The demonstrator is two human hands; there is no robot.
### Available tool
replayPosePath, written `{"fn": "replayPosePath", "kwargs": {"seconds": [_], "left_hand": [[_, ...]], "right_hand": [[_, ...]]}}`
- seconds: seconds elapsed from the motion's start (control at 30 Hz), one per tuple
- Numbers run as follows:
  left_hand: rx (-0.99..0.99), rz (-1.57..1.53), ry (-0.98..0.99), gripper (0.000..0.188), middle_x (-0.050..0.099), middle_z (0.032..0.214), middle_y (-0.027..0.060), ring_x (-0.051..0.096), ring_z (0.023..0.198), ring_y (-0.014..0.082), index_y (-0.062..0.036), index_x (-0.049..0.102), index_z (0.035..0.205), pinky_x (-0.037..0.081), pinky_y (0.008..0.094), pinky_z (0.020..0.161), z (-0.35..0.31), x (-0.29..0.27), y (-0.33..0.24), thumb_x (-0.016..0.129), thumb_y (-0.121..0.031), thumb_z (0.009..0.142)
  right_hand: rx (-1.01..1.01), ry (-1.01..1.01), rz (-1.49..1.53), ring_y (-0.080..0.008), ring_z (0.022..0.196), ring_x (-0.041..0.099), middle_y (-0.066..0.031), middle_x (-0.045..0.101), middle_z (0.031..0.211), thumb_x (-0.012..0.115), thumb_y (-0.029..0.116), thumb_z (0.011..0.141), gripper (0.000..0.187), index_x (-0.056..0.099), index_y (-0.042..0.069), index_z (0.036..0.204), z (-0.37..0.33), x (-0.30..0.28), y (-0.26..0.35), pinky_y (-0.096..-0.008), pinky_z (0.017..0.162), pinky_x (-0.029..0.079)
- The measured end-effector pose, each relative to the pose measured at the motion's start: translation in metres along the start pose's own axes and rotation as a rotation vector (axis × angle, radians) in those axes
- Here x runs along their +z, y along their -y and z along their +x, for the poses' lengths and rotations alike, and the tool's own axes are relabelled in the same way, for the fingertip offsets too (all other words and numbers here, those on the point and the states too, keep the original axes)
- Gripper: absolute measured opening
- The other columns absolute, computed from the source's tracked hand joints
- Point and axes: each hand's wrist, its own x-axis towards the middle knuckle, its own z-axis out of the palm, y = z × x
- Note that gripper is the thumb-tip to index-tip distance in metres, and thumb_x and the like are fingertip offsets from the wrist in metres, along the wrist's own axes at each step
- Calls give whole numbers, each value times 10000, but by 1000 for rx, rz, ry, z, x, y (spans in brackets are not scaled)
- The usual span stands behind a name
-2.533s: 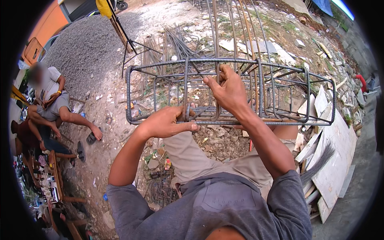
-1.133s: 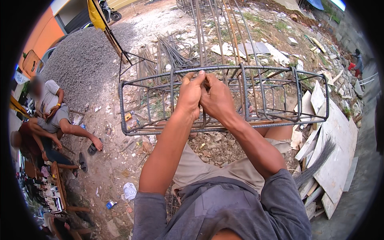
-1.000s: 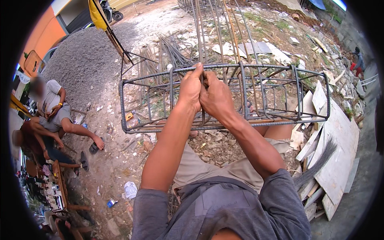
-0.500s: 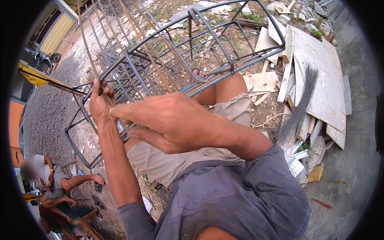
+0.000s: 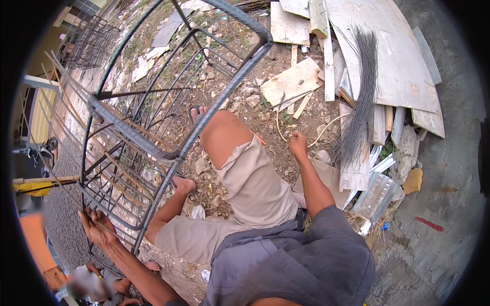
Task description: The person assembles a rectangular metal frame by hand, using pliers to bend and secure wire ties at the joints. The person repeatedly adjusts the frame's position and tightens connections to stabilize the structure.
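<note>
A rebar cage [image 5: 201,125] of dark ribbed bars and bent square ties slants across the left half, above my legs. My left hand [image 5: 98,228] is at its near lower corner, fingers curled on the end bars. Off to the right of my raised knee, my right hand [image 5: 297,143] is closed and apart from the cage. Whatever it may hold is too small to make out. Beyond it, a bundle of thin tie wire [image 5: 361,97] lies over boards.
Wooden boards [image 5: 393,66], scrap planks and metal channel [image 5: 376,196] are piled at right beside a concrete strip [image 5: 444,204]. A pale cable [image 5: 326,127] loops over rubble ground. A seated person [image 5: 94,283] is at lower left; more cages [image 5: 94,43] stand far left.
My right hand has left the spot beside my left hand and swung far right. The cage sits differently in view, its end nearer, with my left hand lower at its corner.
</note>
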Motion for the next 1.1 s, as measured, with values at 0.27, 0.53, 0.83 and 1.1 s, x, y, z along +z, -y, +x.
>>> {"fn": "replayPosePath", "kwargs": {"seconds": [0.27, 0.53, 0.83, 1.1], "left_hand": [[33, 249, -167, 259, 697, 894, 75, 553, 616, 106, 3, 672, 1078, 515, 281, 560, -5, -18, -24, 597, -244, 1097], [35, 189, -276, 251, 629, 809, 65, 503, 590, 95, -10, 665, 1015, 363, 247, 492, -24, 4, -17, 588, -233, 1098], [100, 204, -463, 275, 633, 799, 3, 462, 529, 55, -85, 649, 983, 329, 215, 422, -34, 43, 1, 605, -335, 1090], [70, 139, -308, 287, 657, 898, 37, 473, 587, 48, -7, 648, 1207, 324, 217, 493, -32, 9, 6, 606, -267, 1092]], "right_hand": [[162, 281, -357, -399, 1025, 718, -188, 756, 1061, 670, 250, 951, 228, 729, 91, 1104, -38, 51, -7, -503, 894, 550], [-223, 308, -468, -404, 1073, 694, -195, 728, 1121, 614, 196, 952, 269, 724, 121, 1186, 10, 146, 49, -519, 949, 545], [-410, 381, -623, -478, 1061, 656, -259, 685, 1108, 574, 110, 908, 291, 709, 8, 1144, 57, 180, 91, -574, 923, 541], [-510, -21, -222, -429, 1023, 707, -249, 731, 1117, 629, 84, 958, 240, 741, 23, 1161, 2, 3, 178, -478, 869, 552]]}}
